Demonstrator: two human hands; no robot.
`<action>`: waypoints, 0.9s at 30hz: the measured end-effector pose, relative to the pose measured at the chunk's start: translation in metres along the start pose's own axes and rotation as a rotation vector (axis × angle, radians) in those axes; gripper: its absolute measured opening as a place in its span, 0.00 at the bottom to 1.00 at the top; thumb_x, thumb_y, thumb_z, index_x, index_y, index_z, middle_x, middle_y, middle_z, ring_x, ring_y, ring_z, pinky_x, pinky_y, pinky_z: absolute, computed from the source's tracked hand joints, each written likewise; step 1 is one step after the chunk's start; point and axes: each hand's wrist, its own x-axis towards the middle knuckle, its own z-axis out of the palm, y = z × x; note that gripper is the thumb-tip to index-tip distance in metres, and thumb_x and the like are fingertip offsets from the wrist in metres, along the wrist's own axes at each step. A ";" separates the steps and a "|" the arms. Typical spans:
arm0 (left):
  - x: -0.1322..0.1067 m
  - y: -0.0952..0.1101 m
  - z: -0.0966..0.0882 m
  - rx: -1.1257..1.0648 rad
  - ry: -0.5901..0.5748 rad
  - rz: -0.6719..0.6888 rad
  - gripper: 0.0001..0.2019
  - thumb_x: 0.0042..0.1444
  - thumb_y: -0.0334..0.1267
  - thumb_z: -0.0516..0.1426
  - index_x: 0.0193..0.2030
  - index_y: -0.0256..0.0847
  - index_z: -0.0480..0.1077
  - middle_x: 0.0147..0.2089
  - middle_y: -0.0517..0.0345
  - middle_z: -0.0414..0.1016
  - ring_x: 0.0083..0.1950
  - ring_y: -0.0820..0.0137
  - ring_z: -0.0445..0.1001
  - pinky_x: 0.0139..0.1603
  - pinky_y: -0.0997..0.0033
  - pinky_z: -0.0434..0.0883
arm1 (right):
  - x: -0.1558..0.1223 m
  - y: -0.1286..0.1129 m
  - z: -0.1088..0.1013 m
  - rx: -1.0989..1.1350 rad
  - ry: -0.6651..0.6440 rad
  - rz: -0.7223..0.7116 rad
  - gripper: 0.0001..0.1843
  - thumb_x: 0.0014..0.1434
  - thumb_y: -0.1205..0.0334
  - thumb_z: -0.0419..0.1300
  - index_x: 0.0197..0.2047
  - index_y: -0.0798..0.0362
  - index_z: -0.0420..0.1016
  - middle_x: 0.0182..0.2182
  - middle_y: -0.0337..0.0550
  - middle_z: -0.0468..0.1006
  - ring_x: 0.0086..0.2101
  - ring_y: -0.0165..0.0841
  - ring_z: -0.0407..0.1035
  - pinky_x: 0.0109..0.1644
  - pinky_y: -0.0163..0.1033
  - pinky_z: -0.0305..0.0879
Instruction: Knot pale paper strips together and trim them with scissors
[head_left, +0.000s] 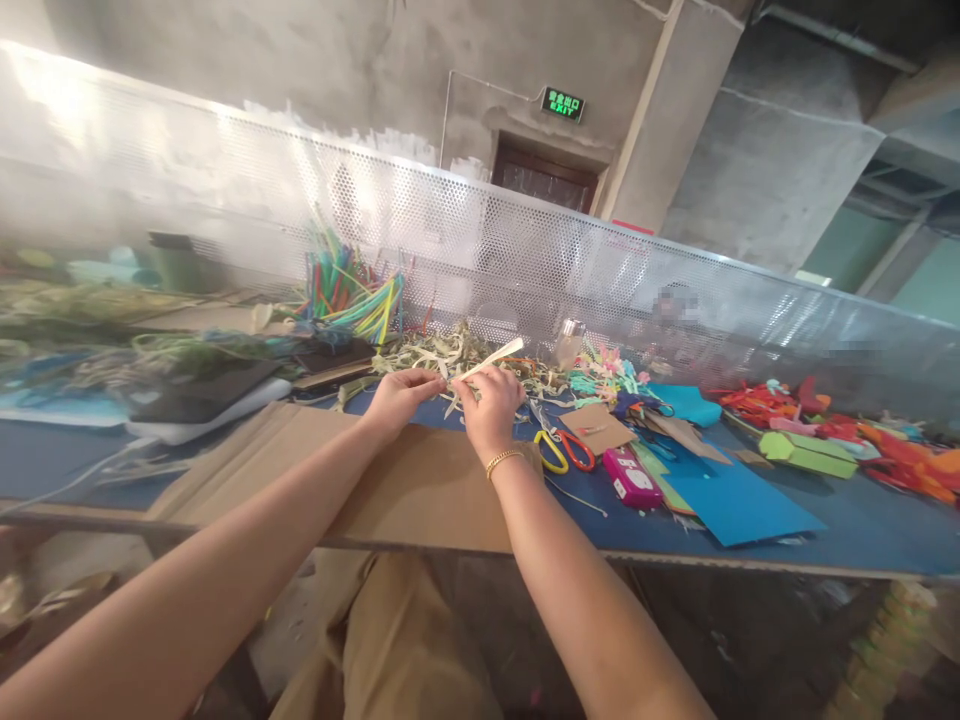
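Note:
A pale, flat strip that looks like dried husk slants up to the right above the table. My right hand, with a gold chain bracelet at the wrist, grips it between thumb and fingers. At the strip's lower left end, the fingertips of my left hand are pinched together, close to my right thumb. A brown cardboard sheet lies beneath both hands. Just behind them spreads a heap of similar dried strips. Scissors with one yellow and one orange handle lie right of my right hand.
A magenta box, blue paper and a glass jar are on the right half. Coloured pipe cleaners stand at back left, near a dark flat object. A perforated metal screen borders the table's far side.

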 end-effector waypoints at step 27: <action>0.000 -0.004 0.003 -0.043 -0.095 0.037 0.18 0.37 0.48 0.69 0.32 0.38 0.75 0.31 0.55 0.78 0.33 0.68 0.73 0.40 0.69 0.69 | 0.000 0.010 0.023 0.340 -0.112 0.230 0.14 0.62 0.51 0.55 0.35 0.52 0.75 0.32 0.46 0.80 0.33 0.34 0.71 0.42 0.38 0.60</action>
